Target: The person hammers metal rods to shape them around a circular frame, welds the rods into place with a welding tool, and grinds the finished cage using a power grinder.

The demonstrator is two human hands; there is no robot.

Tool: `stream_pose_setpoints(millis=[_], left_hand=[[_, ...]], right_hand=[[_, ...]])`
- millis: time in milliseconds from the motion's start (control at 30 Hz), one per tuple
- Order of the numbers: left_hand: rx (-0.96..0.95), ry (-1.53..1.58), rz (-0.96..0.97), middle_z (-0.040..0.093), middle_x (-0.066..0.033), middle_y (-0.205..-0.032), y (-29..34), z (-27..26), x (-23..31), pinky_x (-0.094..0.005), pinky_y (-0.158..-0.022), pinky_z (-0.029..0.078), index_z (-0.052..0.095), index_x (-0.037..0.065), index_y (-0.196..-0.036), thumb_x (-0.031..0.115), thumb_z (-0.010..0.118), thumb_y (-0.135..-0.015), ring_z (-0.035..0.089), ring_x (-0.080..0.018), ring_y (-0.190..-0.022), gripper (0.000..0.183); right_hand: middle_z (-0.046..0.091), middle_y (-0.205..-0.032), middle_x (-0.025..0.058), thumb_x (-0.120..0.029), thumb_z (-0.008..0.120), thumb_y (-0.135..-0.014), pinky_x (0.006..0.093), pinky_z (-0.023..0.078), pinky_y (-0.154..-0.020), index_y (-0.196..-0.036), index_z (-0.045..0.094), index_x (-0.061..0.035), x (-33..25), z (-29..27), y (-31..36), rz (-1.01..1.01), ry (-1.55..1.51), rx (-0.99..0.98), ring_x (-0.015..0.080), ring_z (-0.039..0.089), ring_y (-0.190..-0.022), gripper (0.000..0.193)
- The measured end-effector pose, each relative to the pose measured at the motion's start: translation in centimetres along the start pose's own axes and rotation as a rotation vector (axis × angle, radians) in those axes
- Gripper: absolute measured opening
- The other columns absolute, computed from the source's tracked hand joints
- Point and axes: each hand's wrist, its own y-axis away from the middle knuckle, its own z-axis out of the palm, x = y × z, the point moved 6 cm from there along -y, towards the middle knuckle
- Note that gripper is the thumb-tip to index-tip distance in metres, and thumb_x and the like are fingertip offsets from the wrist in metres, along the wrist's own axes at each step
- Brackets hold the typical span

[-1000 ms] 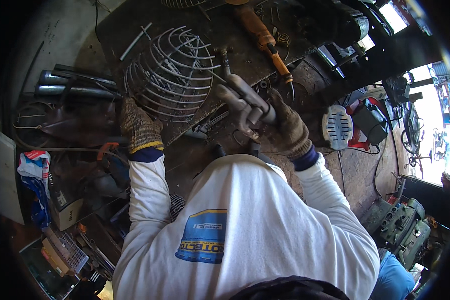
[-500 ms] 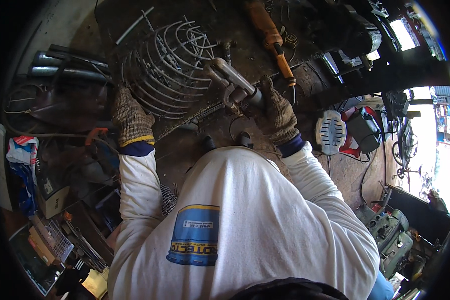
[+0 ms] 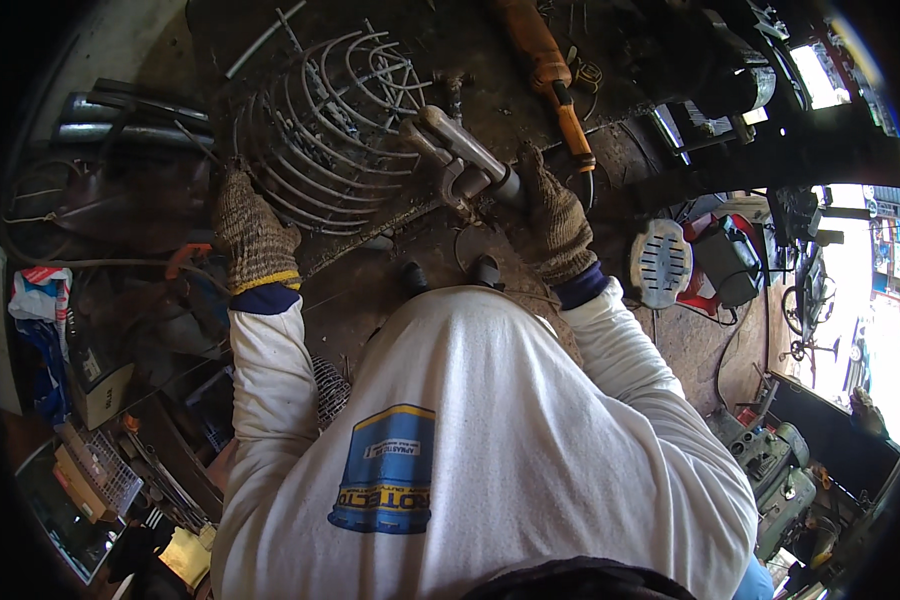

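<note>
My left hand [image 3: 257, 232], in a brown knitted glove with a yellow edge, is closed at the left end of a rounded cage of bent metal rods [image 3: 345, 180]. Its fingertips are partly hidden there. The cage lies on a dark workbench [image 3: 450, 40]. My right hand [image 3: 562, 225], gloved alike, is at the near end of a thick grey metal fixture [image 3: 467, 150] with a tubular arm and a curved hook. Its fingers look curled around that tubular end, but the palm side is hidden.
An orange power tool [image 3: 540, 60] with a cord lies beyond my right hand. Metal pipes [image 3: 135, 135] are at the left. A slotted stool seat [image 3: 662, 262] stands at the right beside a red and black item [image 3: 725, 260]. Green machinery [image 3: 775, 480] sits lower right.
The view has shifted slightly. My left hand and the rod cage appear a little farther left and up in the picture; my right hand stays at the grey fixture.
</note>
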Motion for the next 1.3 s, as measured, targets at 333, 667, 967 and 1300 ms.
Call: stream_pose_setpoints(millis=[333, 667, 967, 1300], left_hand=[[-0.078, 1.446, -0.203, 0.039, -0.0095, -0.154, 0.0, 1.5, -1.3, -0.0313, -0.120, 0.029, 0.019, 0.008, -0.156, 0.017, 0.088, -0.067, 0.035, -0.0231, -0.143, 0.113], [0.001, 0.738, -0.079, 0.035, -0.0105, -0.156, -0.7, 2.1, -2.1, -0.0334, -0.121, 0.028, 0.019, 0.010, -0.156, 0.025, 0.085, -0.072, 0.032, -0.0227, -0.145, 0.107], [-0.052, 1.448, -0.236, 0.036, -0.0106, -0.155, 2.0, 2.9, -3.1, -0.0341, -0.120, 0.029, 0.022, 0.010, -0.155, 0.024, 0.083, -0.075, 0.034, -0.0227, -0.144, 0.102], [0.057, 0.943, -0.090, 0.037, -0.0107, -0.155, 2.4, 1.3, -2.8, -0.0343, -0.119, 0.030, 0.023, 0.010, -0.155, 0.023, 0.082, -0.076, 0.034, -0.0228, -0.144, 0.099]], right_hand=[[0.066, -0.106, 0.0192, -0.028, 0.078, -0.078, 0.0439, 0.055, -0.079, -0.135, 0.049, 0.0018, -0.7, -0.1, -0.3, -0.022, -0.075, 0.031, 0.0399, 0.066, -0.095, 0.070], [0.069, -0.107, 0.0206, -0.026, 0.078, -0.082, 0.0411, 0.055, -0.084, -0.138, 0.047, 0.0014, -0.9, 0.1, -0.6, -0.001, -0.005, 0.002, 0.0358, 0.069, -0.099, 0.071], [0.068, -0.112, 0.0128, -0.018, 0.067, -0.088, 0.0385, 0.056, -0.082, -0.132, 0.055, -0.0057, 0.3, 1.6, -0.1, -0.208, 0.066, 0.016, 0.0296, 0.069, -0.097, 0.048], [0.066, -0.115, 0.0163, -0.024, 0.065, -0.088, 0.0423, 0.055, -0.080, -0.129, 0.058, -0.0113, -0.8, 0.6, -0.5, -0.217, -0.051, 0.029, 0.0334, 0.067, -0.102, 0.044]])
